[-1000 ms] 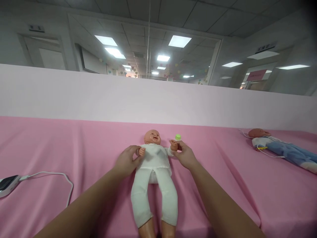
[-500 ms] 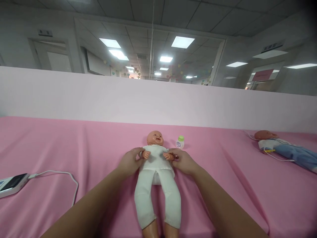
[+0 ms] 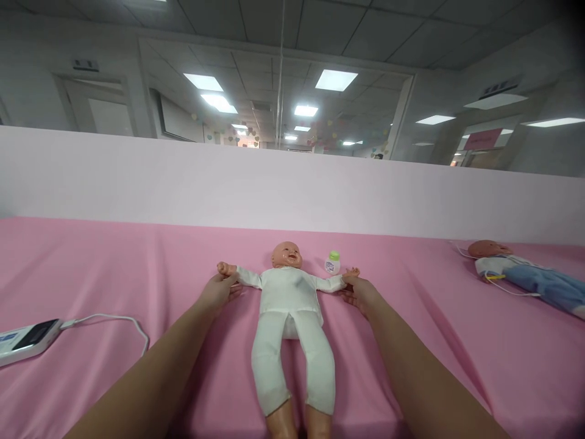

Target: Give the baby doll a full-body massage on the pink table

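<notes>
A baby doll (image 3: 289,305) in a white one-piece lies on its back on the pink sheet (image 3: 114,268), head toward the wall. Both of its arms are stretched straight out to the sides. My left hand (image 3: 218,291) grips the doll's wrist on the left side. On the other side my right hand (image 3: 361,292) grips the doll's other wrist. A small white bottle with a green cap (image 3: 333,263) stands just beyond the doll's arm on the right, close to my right hand.
A second doll (image 3: 525,273) in blue clothes with a thin cable lies at the far right. At the left edge sits a white device (image 3: 25,339) with a white cord (image 3: 109,320). A pale partition wall (image 3: 292,189) borders the far side.
The doll's arms were folded in over its chest half a second ago. Both of my hands have since moved outward, spreading its arms wide to the sides.
</notes>
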Action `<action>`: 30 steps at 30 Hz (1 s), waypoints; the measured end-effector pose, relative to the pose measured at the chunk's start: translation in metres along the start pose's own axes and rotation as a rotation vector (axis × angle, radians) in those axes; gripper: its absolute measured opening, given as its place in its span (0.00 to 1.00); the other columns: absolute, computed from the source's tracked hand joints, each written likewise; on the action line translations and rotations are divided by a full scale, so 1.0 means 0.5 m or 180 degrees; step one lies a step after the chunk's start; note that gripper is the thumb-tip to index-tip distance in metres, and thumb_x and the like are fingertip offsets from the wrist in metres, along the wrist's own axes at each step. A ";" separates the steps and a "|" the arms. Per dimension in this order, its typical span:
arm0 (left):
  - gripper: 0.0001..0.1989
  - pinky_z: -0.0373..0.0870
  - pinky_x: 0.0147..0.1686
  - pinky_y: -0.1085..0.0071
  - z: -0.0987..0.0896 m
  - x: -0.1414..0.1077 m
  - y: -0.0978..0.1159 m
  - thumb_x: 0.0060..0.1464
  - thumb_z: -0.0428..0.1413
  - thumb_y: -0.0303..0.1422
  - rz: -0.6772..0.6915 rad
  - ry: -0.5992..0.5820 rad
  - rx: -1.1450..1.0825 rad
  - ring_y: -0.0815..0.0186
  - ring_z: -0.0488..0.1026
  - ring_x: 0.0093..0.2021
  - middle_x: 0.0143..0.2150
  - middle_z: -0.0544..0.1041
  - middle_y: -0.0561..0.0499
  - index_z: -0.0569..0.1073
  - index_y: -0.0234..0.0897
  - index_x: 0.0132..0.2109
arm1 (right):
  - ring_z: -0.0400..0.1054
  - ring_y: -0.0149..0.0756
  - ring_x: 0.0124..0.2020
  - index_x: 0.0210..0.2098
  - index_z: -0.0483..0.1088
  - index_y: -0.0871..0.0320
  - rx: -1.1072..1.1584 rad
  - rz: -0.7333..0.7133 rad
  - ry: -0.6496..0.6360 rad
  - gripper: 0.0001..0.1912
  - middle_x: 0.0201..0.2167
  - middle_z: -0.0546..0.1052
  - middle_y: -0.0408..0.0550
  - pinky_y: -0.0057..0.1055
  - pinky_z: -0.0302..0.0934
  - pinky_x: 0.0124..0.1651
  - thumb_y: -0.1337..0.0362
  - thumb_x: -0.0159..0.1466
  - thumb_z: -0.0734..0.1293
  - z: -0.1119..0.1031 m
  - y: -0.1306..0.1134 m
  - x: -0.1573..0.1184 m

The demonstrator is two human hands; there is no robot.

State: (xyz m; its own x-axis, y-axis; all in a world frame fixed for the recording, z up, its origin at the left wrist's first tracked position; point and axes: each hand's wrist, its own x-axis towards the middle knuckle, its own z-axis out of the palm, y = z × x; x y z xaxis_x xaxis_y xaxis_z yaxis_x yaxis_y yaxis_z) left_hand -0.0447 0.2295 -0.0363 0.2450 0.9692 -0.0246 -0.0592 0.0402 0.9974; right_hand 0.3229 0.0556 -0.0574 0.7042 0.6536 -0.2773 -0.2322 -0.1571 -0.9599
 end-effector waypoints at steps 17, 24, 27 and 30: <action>0.18 0.58 0.66 0.45 0.106 -0.078 -0.008 0.58 0.53 0.27 0.2776 -0.0843 0.3854 0.43 0.65 0.66 0.62 0.75 0.41 0.80 0.42 0.52 | 0.66 0.50 0.62 0.55 0.78 0.45 -0.2847 -0.3346 -0.1671 0.26 0.57 0.77 0.46 0.52 0.57 0.67 0.70 0.59 0.68 0.098 -0.013 -0.139; 0.16 0.69 0.57 0.55 0.093 -0.075 0.002 0.58 0.54 0.30 0.2421 -0.0739 0.3352 0.50 0.74 0.56 0.53 0.81 0.46 0.79 0.44 0.51 | 0.73 0.47 0.56 0.54 0.78 0.46 -0.2013 -0.2771 -0.1689 0.22 0.54 0.80 0.45 0.46 0.66 0.61 0.65 0.61 0.69 0.095 -0.003 -0.132; 0.15 0.72 0.50 0.59 0.067 -0.057 0.007 0.58 0.57 0.40 0.1881 -0.0480 0.2834 0.52 0.77 0.51 0.51 0.82 0.48 0.77 0.44 0.51 | 0.75 0.48 0.54 0.56 0.76 0.51 -0.1244 -0.2025 -0.1248 0.24 0.53 0.81 0.47 0.44 0.70 0.57 0.58 0.61 0.71 0.072 0.003 -0.097; 0.18 0.73 0.42 0.61 0.029 -0.026 0.005 0.57 0.57 0.47 0.1089 -0.0071 0.2260 0.51 0.80 0.45 0.45 0.83 0.47 0.77 0.41 0.48 | 0.77 0.50 0.50 0.52 0.76 0.57 -0.0708 -0.1494 -0.0631 0.24 0.48 0.82 0.52 0.43 0.74 0.51 0.52 0.59 0.73 0.038 0.010 -0.040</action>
State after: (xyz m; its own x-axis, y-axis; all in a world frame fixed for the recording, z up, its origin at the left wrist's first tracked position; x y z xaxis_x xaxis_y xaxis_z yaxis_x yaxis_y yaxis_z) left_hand -0.0340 0.2133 -0.0324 0.3446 0.8943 0.2853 0.4956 -0.4314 0.7538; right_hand 0.2950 0.0560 -0.0558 0.5533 0.8145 0.1746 0.2383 0.0460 -0.9701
